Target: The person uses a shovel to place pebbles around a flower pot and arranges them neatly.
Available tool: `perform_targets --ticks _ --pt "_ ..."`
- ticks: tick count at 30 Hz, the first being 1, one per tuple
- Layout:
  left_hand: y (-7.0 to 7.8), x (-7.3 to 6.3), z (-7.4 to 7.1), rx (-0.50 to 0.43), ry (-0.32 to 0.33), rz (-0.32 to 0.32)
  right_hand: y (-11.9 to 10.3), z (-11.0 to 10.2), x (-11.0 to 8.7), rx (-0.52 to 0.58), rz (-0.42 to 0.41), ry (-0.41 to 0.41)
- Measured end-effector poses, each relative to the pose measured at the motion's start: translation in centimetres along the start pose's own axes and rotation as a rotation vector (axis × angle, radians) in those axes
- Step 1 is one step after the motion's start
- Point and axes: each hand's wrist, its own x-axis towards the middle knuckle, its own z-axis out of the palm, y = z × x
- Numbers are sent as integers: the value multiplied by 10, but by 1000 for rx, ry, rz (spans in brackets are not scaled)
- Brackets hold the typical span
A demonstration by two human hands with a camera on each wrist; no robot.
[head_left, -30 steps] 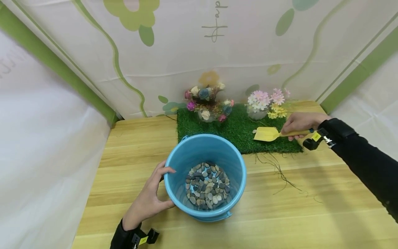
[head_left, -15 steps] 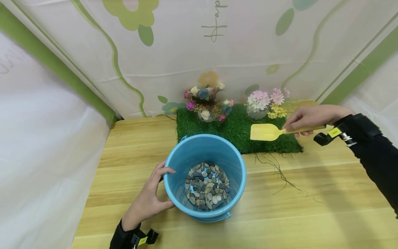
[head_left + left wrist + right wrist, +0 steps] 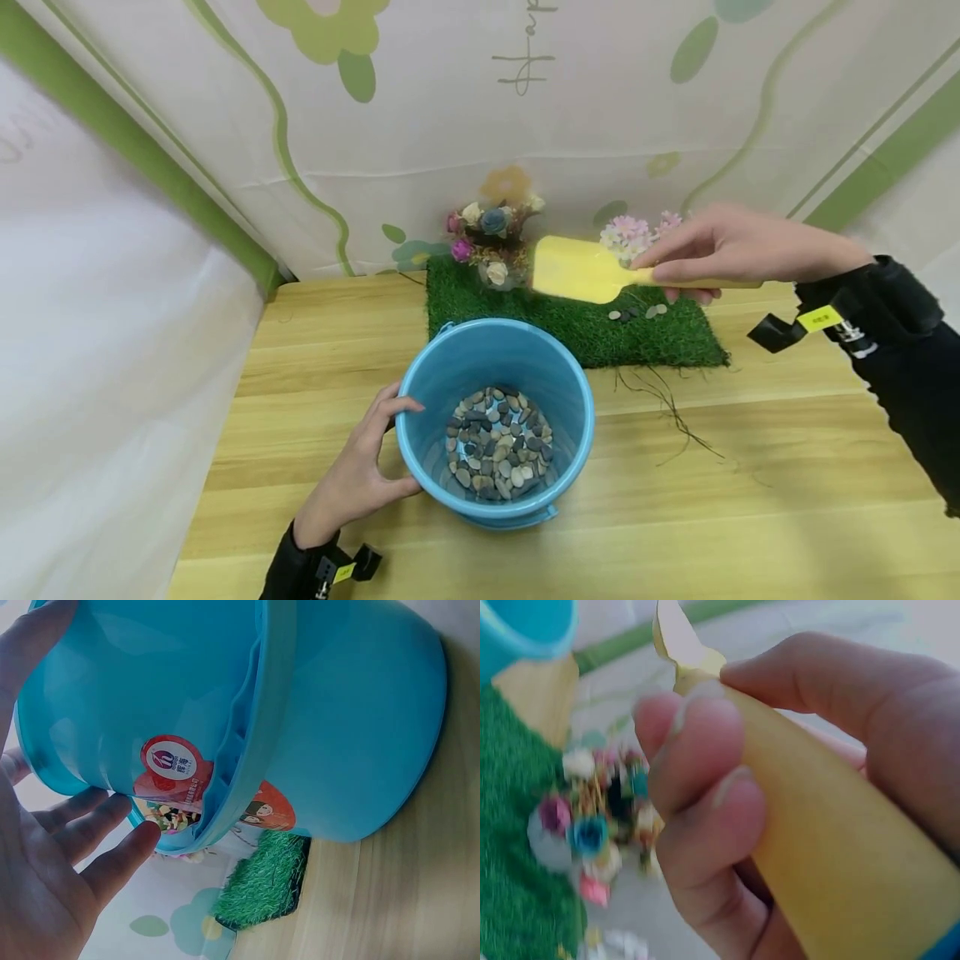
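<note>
A light blue bucket (image 3: 420, 367) stands on the table with many grey, white and tan pebbles (image 3: 501, 446) spread over its bottom. My left hand (image 3: 360, 475) holds its left side, a fingertip over the rim and the thumb against the outer wall. In the left wrist view the fingers (image 3: 124, 859) lie along the bucket's wall. My right hand (image 3: 727, 250) grips the handle of a yellow hand shovel (image 3: 576, 268), raised above the turf mat with its blade pointing left. No pebbles show on the blade. Several pebbles (image 3: 636, 313) lie on the green turf mat (image 3: 585, 337).
At the mat's back left stands a pot of mixed artificial roses (image 3: 495, 237). Pink and white flowers (image 3: 626, 237) at the back right are partly hidden by my right hand. Thin dark strands (image 3: 675, 417) lie on the wooden table (image 3: 720, 517). Fabric walls enclose the back and sides.
My right hand has lifted the hand shovel up and left from over the pebbles on the mat, uncovering them. My left hand and the bucket have stayed in place.
</note>
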Motion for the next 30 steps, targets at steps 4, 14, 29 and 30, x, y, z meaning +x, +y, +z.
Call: perform_targets --ticks 4,14,29,30 --pt "0 1 1 -2 -3 -2 -21 10 16 3 -30 -73" --pt "1 -1 2 2 -3 -19 -53 54 59 4 -12 -278" --pt "5 -1 2 4 -3 -33 -79 111 109 -185 44 -370" --pt "5 -1 2 6 -2 -36 -79 113 112 -179 53 -383"
